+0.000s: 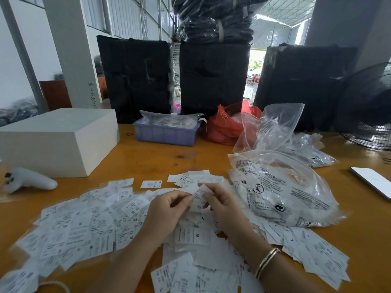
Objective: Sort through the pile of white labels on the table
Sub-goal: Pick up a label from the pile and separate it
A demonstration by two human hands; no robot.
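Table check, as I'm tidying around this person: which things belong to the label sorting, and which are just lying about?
Part of the job:
pile of labels
label pinched by both hands: left, right

Lying about:
white box
blue tray
red bag
clear bags
fan
phone
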